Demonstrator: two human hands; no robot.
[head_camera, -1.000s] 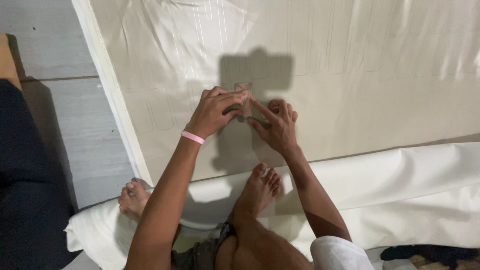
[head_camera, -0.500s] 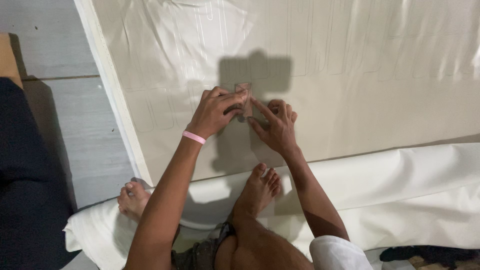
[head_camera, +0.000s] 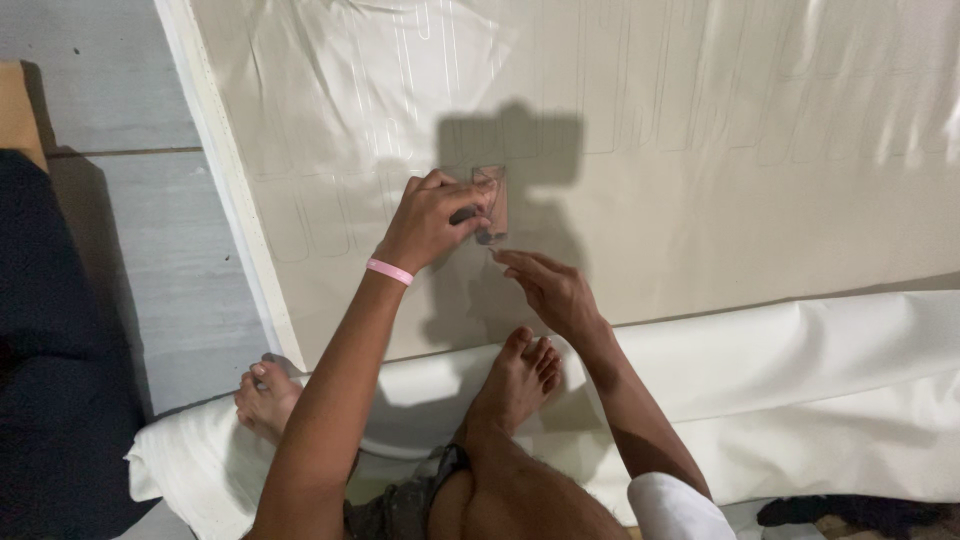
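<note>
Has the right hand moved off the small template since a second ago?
Yes. The right hand has drawn back toward the person's foot, away from the small clear template, which the left hand holds against the cream sheet.

Cream sheet (head_camera: 750, 200) lies flat and open above and to the right of both hands — only the small clear template (head_camera: 490, 200) sits there; bare feet (head_camera: 515, 375) and bunched white fabric (head_camera: 800, 390) crowd the near side.

Grey plank floor (head_camera: 120, 200) carries a spread cream fabric sheet (head_camera: 720, 200).
</note>
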